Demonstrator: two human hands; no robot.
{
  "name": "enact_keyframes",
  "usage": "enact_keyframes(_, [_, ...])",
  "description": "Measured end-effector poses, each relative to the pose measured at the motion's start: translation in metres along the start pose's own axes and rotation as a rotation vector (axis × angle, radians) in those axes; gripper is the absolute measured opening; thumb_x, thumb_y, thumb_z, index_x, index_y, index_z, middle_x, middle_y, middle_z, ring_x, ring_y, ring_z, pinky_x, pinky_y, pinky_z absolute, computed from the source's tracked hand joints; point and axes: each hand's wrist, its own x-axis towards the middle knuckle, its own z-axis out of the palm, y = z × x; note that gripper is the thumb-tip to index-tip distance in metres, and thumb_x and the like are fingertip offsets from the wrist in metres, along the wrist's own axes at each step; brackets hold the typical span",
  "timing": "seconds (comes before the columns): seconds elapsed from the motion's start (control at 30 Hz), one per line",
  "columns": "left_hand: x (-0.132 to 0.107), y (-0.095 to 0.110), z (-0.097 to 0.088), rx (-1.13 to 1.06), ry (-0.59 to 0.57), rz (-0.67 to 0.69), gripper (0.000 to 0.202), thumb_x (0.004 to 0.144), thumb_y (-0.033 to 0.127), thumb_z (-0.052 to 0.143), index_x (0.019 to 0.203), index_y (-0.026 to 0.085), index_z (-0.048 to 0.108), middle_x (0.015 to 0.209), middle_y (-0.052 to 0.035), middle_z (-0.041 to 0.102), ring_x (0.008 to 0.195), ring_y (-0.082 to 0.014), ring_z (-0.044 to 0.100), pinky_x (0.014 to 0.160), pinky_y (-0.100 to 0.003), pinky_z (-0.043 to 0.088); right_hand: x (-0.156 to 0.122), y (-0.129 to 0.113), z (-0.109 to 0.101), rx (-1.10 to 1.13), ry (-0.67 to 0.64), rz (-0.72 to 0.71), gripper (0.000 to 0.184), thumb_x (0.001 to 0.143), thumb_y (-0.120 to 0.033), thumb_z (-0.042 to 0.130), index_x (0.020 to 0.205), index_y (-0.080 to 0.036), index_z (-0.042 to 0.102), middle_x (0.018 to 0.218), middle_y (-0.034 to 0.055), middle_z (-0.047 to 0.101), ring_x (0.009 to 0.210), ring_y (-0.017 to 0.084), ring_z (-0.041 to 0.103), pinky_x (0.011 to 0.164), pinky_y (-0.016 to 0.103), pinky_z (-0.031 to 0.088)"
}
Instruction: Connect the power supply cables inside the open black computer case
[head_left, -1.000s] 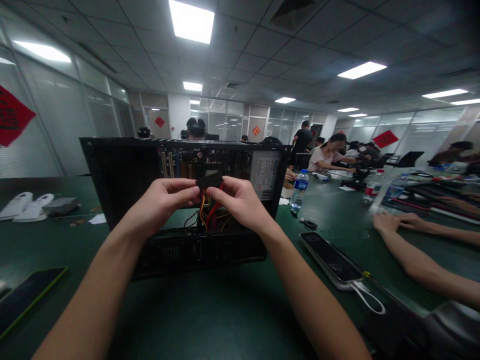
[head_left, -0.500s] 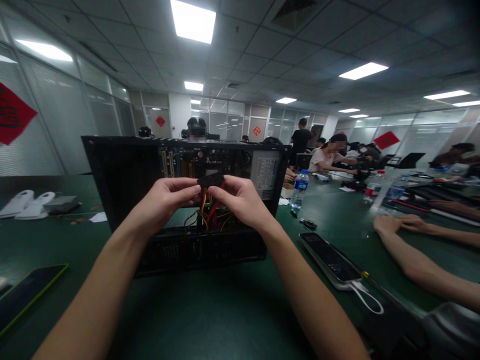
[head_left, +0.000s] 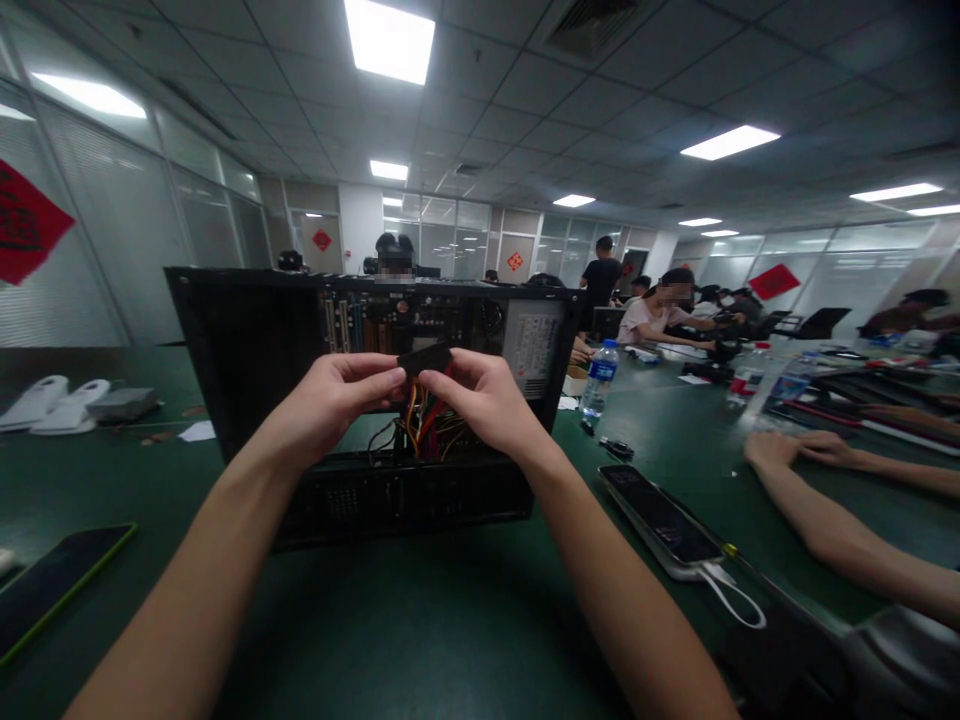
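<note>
An open black computer case point(head_left: 247, 340) stands on the green table point(head_left: 420, 620) in front of me, its boards and power supply showing. Both my hands are raised before it. My left hand point(head_left: 330, 400) and my right hand point(head_left: 480, 395) pinch the two ends of a small black connector point(head_left: 424, 359). Red, yellow and black wires point(head_left: 420, 425) run from it down into the case.
A phone point(head_left: 52, 585) lies at the lower left. A power bank with a phone point(head_left: 660, 515) and white cable lies right of the case. Another person's forearms point(head_left: 832, 530) rest on the table at the right. A water bottle point(head_left: 598, 378) and seated people are farther back.
Almost nothing moved: both hands keep their pinch on the connector and have risen very slightly in the view.
</note>
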Motion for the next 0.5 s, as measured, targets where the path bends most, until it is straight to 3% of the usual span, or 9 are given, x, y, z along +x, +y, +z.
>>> enact_keyframes(0.27, [0.0,-0.004,0.007,-0.028,0.014,0.014,0.033,0.059,0.039,0.092,0.075,0.015,0.078,0.074,-0.0062,0.072,0.07,-0.0171,0.064,0.072,-0.033,0.055,0.001,0.0,-0.003,0.054,0.011,0.015,0.034,0.086,-0.052,0.071,0.088,-0.018,0.071,0.084,0.0019,0.07,0.079,0.018,0.064,0.072,0.031,0.053])
enact_keyframes(0.5, [0.003,-0.013,0.019,-0.042,0.117,0.04,0.038,0.06,0.042,0.091,0.082,0.013,0.078,0.076,-0.0054,0.073,0.068,-0.0153,0.065,0.066,-0.028,0.052,0.005,0.009,-0.002,0.102,0.032,-0.008,0.037,0.086,-0.055,0.069,0.093,-0.019,0.066,0.088,0.0019,0.068,0.081,0.016,0.063,0.074,0.029,0.054])
